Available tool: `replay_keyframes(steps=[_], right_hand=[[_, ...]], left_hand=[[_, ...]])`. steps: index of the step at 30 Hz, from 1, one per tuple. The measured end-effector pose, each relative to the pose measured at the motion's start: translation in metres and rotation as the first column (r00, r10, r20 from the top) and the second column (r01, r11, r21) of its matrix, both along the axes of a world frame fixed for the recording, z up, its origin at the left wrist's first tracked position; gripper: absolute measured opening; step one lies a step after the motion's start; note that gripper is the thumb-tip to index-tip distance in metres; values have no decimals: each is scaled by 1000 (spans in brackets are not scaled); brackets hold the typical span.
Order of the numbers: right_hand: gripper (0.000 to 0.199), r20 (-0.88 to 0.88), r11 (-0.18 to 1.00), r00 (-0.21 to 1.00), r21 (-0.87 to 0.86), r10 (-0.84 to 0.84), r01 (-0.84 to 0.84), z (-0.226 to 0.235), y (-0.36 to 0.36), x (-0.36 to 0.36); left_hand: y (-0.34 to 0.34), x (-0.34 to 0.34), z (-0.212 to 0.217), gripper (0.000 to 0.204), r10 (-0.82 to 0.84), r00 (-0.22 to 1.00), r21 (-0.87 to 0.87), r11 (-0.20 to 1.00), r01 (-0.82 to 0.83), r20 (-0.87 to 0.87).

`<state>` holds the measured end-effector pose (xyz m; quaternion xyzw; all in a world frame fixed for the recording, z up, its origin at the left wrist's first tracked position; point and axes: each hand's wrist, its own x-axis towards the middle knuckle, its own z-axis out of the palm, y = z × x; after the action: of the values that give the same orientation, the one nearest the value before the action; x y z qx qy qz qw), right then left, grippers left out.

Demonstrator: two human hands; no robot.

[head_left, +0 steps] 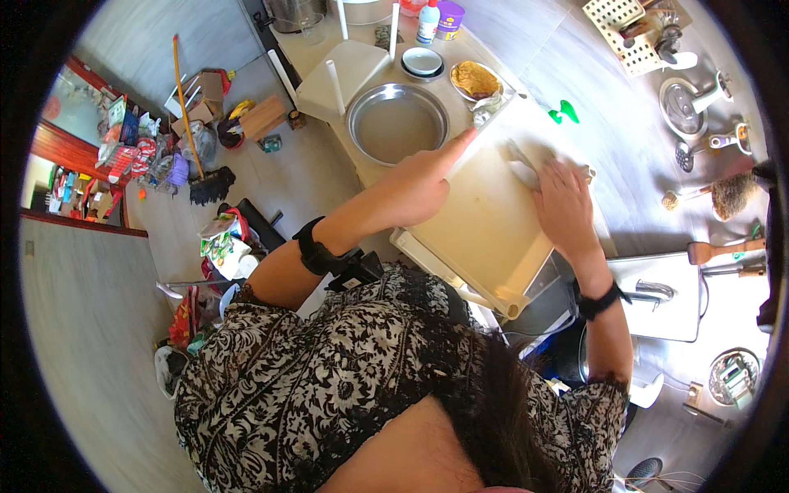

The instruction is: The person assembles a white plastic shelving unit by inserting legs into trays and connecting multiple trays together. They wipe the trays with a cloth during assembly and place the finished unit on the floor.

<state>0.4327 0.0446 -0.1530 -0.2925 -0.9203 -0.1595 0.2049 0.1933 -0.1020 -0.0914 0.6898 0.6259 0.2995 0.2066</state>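
Observation:
A cream plastic shelf panel (pixel 485 218) with a raised rim and round corner sockets lies tilted in front of me. My left hand (pixel 415 189) is at its left rim, index finger stretched along the edge and the other fingers curled, partly hidden. On the panel's upper right, my right hand (pixel 563 197) presses down with its fingers together over a pale, blurred cloth (pixel 520 160). A large round metal basin (pixel 398 123) holding cloudy water stands beyond my left hand.
Left of the basin, another cream shelf piece (pixel 341 78) has white posts sticking up. Behind are small bowls (pixel 422 62), a plate of flat yellow food (pixel 476 80) and a bottle (pixel 427 23). A metal sink lid (pixel 655 296) lies right. A broom (pixel 189 123) leans at the far left.

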Motion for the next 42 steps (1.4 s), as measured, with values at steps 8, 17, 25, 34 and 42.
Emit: replay_keyframes(steps=[8, 17, 25, 34, 42], right_hand=[[35, -111, 860, 980, -470, 166, -199, 10, -98, 23], [43, -290, 104, 901, -935, 322, -338, 35, -38, 46], [45, -609, 659, 769, -499, 195, -562, -86, -1, 100], [48, -834, 580, 69, -437, -547, -688, -141, -19, 143], [36, -458, 488, -226, -604, -860, -630, -168, -74, 88]], left_hand=[[-7, -8, -4, 73, -26, 1000, 98, 995, 25, 8], [40, 8, 3, 74, -6, 991, -68, 998, 15, 134], [79, 55, -81, 75, -32, 973, -26, 999, 38, 228], [94, -35, -71, 55, 174, 949, 28, 982, -188, 263], [150, -273, -147, 53, 581, 789, 130, 782, -609, 200]])
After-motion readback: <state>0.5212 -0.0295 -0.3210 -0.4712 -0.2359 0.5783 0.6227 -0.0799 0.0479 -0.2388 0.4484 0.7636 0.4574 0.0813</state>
